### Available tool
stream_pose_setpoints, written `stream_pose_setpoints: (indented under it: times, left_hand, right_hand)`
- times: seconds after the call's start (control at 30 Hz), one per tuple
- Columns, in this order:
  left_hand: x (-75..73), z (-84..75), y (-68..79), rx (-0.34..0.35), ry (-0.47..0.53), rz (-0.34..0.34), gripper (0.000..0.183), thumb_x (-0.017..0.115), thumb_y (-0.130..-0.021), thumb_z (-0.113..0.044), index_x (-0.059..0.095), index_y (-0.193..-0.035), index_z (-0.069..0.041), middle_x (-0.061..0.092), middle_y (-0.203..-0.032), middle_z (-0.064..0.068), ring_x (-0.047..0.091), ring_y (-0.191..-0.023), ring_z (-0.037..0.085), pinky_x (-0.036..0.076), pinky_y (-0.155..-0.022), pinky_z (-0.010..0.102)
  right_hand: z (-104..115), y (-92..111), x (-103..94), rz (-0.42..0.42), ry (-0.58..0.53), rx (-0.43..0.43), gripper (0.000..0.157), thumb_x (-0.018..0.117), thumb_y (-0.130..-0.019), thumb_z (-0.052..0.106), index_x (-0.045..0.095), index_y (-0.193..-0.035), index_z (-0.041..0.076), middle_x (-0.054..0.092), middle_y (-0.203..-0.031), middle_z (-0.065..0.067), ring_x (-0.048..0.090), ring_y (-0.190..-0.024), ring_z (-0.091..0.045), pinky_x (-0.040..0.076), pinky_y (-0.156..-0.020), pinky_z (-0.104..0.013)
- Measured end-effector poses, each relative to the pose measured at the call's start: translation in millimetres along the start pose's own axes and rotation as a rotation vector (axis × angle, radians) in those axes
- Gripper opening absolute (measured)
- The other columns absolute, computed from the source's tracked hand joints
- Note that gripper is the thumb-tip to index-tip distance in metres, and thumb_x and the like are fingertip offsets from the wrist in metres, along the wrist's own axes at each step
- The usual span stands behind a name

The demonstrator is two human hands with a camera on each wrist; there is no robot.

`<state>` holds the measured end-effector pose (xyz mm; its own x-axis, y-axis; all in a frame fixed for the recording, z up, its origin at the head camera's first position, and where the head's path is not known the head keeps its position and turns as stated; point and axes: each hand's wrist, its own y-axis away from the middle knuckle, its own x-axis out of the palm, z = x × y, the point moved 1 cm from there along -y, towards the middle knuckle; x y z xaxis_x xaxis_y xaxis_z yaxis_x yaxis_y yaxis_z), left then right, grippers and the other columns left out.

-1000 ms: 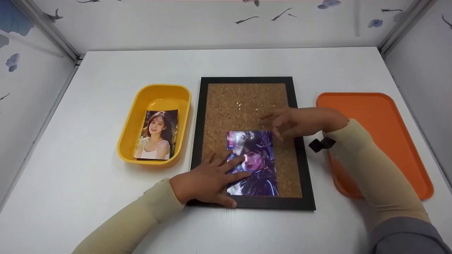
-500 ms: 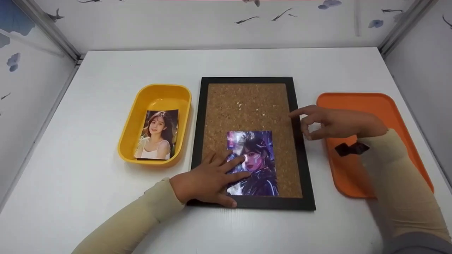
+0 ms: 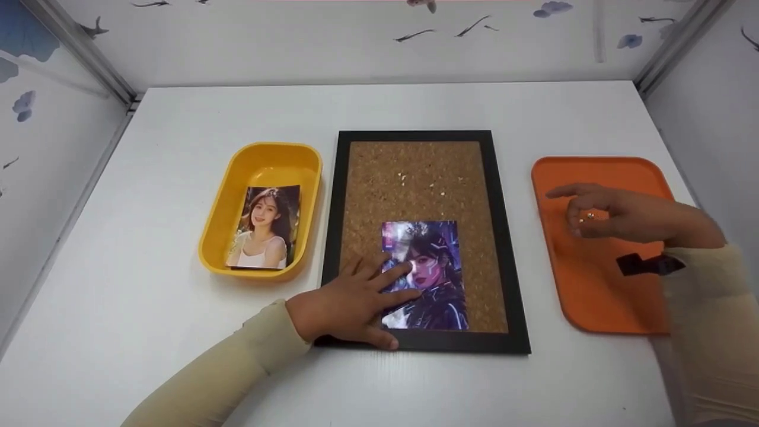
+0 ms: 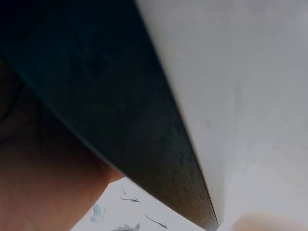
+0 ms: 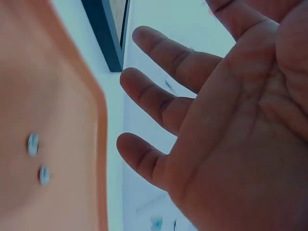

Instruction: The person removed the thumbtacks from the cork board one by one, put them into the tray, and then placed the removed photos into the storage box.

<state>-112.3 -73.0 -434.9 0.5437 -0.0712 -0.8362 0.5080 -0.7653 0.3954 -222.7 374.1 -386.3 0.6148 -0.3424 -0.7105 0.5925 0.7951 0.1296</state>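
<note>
My left hand (image 3: pixel 347 302) rests with spread fingers on the left side of a glossy purple portrait print (image 3: pixel 436 284), its thumb on the black lower edge of the framed cork board (image 3: pixel 415 172). The print lies on the board's lower half. My right hand (image 3: pixel 628 213) hovers over the orange tray (image 3: pixel 605 302), fingers loosely stretched out, with nothing seen held. Beneath it, two small shiny tack-like pieces (image 5: pixel 32 144) lie on the tray in the right wrist view. The left wrist view is mostly filled by the board's dark frame (image 4: pixel 110 96).
To the left of the board stands a yellow tub (image 3: pixel 261 157) with a photo print (image 3: pixel 264 231) of a person in a white top in it. Several tiny shiny specks (image 3: pixel 442 193) show on the cork. Patterned white walls (image 3: pixel 332 41) enclose the white table (image 3: pixel 148 332).
My right hand has moved rightward from the cork beside the print, past the board's frame, to above the orange tray. The left hand and the print have stayed put.
</note>
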Motion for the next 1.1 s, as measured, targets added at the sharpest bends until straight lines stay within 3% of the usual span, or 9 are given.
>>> stream_pose_setpoints:
  times: [0.13,0.23,0.43,0.6,0.7,0.8,1.1]
  left_hand:
    - [-0.4,-0.6,-0.6,-0.001,0.000,-0.001,0.086,0.054,-0.087,-0.072,0.010,-0.157,-0.047,-0.010,-0.166,-0.005,-0.014,-0.150,0.033,-0.006,-0.115,0.063]
    - [-0.2,-0.9,-0.7,-0.006,-0.004,-0.002,0.086,0.055,-0.087,-0.072,0.010,-0.157,-0.047,-0.010,-0.166,-0.005,-0.014,-0.150,0.033,-0.006,-0.115,0.062]
    - [1.2,-1.3,-0.1,0.004,-0.019,-0.018,0.087,0.055,-0.087,-0.072,0.011,-0.157,-0.045,-0.009,-0.166,-0.003,-0.012,-0.150,0.034,-0.004,-0.115,0.063]
    - [1.6,-0.8,-0.3,0.009,-0.014,-0.020,0.086,0.054,-0.087,-0.072,0.010,-0.157,-0.046,-0.010,-0.166,-0.004,-0.013,-0.150,0.033,-0.004,-0.115,0.063]
    - [1.4,-0.3,-0.5,0.008,-0.008,-0.017,0.086,0.054,-0.087,-0.072,0.010,-0.157,-0.047,-0.010,-0.166,-0.005,-0.014,-0.150,0.033,-0.004,-0.115,0.063]
    - [1.4,0.0,-0.7,0.005,0.000,-0.012,0.086,0.054,-0.087,-0.072,0.009,-0.157,-0.047,-0.011,-0.166,-0.005,-0.014,-0.150,0.033,-0.004,-0.115,0.063]
    - [0.1,0.0,-0.3,-0.001,0.013,-0.003,0.086,0.054,-0.087,-0.072,0.009,-0.156,-0.048,-0.011,-0.166,-0.006,-0.014,-0.150,0.033,-0.007,-0.115,0.061]
  right_hand:
    - [-11.1,19.4,-1.8,-0.038,-0.052,0.086,0.011,0.063,-0.097,0.004,0.064,-0.092,0.013,0.040,-0.148,-0.018,0.032,-0.139,-0.006,0.041,-0.093,-0.016]
    - [-19.0,31.3,-2.4,-0.078,-0.055,0.180,0.008,0.063,-0.097,0.005,0.064,-0.093,0.011,0.038,-0.149,-0.013,0.036,-0.133,-0.003,0.042,-0.090,-0.014]
    - [-33.2,45.8,-0.4,-0.163,0.028,0.272,0.015,0.065,-0.093,-0.003,0.063,-0.090,0.012,0.040,-0.144,-0.011,0.033,-0.125,0.010,0.040,-0.083,-0.008]
    - [-38.5,50.0,0.5,-0.204,0.088,0.345,0.018,0.067,-0.090,-0.005,0.063,-0.087,0.013,0.044,-0.142,-0.017,0.031,-0.126,0.001,0.034,-0.082,-0.006]
    - [-39.9,51.6,0.9,-0.217,0.094,0.346,0.018,0.065,-0.092,-0.005,0.064,-0.088,0.012,0.049,-0.137,-0.018,0.032,-0.116,0.010,0.034,-0.081,-0.005]
    - [-42.4,53.4,2.0,-0.229,0.115,0.295,0.017,0.063,-0.093,-0.007,0.066,-0.090,0.010,0.056,-0.127,-0.018,0.036,-0.108,0.014,0.037,-0.079,-0.004]
    - [-46.5,54.6,0.4,-0.249,0.211,0.380,0.018,0.063,-0.092,-0.007,0.069,-0.096,0.008,0.066,-0.114,-0.013,0.046,-0.094,0.006,0.044,-0.071,-0.010]
